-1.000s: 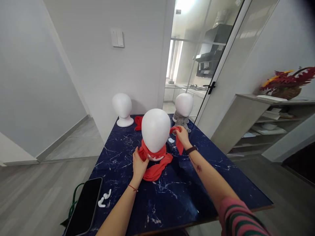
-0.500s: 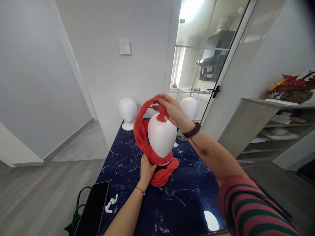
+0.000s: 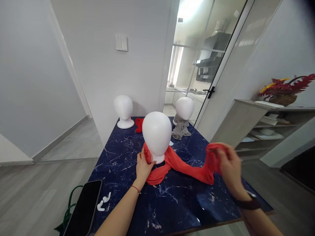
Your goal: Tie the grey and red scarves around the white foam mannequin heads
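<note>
A white mannequin head point(image 3: 157, 134) stands upright in the middle of the dark blue marbled table point(image 3: 123, 164). Round behind its neck runs a red scarf point(image 3: 185, 167), with one end lying in front of the base and the other stretched out to the right. My left hand point(image 3: 144, 167) is closed on the scarf at the left side of the neck, the thumb by the base. Away at the right, my right hand point(image 3: 230, 167), slightly blurred, grips the far end of the scarf above the table.
Two more white mannequin heads stand behind, one at left point(image 3: 123, 109), one at right point(image 3: 184, 108) with a grey scarf point(image 3: 181, 128). Another red cloth point(image 3: 139, 125) lies behind the middle head. A phone point(image 3: 85, 206) and white earbuds point(image 3: 103, 201) lie at the left edge.
My right hand has moved from above the mannequin head down and far to the right, drawing the scarf's end with it. My left hand stays at the neck.
</note>
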`<state>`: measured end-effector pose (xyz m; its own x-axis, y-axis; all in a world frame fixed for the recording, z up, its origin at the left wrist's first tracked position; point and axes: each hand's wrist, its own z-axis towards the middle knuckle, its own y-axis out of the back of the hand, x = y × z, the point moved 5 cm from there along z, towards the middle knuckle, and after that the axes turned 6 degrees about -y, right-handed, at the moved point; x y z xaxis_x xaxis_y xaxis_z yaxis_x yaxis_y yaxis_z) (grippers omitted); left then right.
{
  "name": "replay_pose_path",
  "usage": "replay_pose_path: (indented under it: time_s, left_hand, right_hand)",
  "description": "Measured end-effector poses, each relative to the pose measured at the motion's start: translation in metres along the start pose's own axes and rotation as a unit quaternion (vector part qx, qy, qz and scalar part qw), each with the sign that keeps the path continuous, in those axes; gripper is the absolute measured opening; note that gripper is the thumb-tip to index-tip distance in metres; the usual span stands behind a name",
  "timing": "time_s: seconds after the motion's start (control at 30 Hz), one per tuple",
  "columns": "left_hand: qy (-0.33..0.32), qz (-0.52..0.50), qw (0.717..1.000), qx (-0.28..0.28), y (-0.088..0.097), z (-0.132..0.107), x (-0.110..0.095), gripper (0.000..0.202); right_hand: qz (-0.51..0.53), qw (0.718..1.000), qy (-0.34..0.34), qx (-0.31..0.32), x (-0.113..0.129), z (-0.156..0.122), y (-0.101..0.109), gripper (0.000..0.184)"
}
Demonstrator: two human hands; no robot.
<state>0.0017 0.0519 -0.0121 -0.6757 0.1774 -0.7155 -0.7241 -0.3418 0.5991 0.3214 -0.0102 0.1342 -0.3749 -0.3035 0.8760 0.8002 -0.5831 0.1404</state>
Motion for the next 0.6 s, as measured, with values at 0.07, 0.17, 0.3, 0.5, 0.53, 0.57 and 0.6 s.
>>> replay_pose_path:
  time_s: [0.07,0.17,0.3,0.5,0.53,0.57,0.6]
  left_hand:
    - [-0.005,0.005,1.000,-0.003,0.000,-0.001,0.000,0.085]
    - [-0.013,0.006,1.000,-0.012,0.000,-0.002,0.002,0.083]
    - [-0.020,-0.010,1.000,-0.015,-0.001,-0.003,0.005,0.081]
    - [-0.007,-0.022,1.000,0.001,-0.003,-0.002,0.005,0.083]
    - [-0.004,-0.021,1.000,0.003,-0.003,-0.002,0.004,0.083]
    - [-0.002,-0.019,1.000,0.004,-0.003,-0.002,0.004,0.084]
    - [-0.002,-0.017,1.000,0.005,-0.003,-0.002,0.004,0.084]
  right_hand:
    - [-0.094,0.988,-0.005,0.125,-0.035,-0.018,-0.025,0.030]
    - [-0.177,0.951,0.014,0.254,-0.082,-0.042,-0.057,0.054]
    - [-0.192,0.934,-0.005,0.303,-0.121,-0.046,-0.075,0.075]
    - [-0.228,0.923,0.018,0.308,-0.108,0.022,-0.102,0.026]
    - [-0.244,0.929,0.019,0.276,-0.098,0.043,-0.110,0.024]
    - [-0.260,0.937,0.023,0.231,-0.086,0.065,-0.118,0.023]
    - [-0.261,0.942,0.032,0.208,-0.072,0.087,-0.131,0.024]
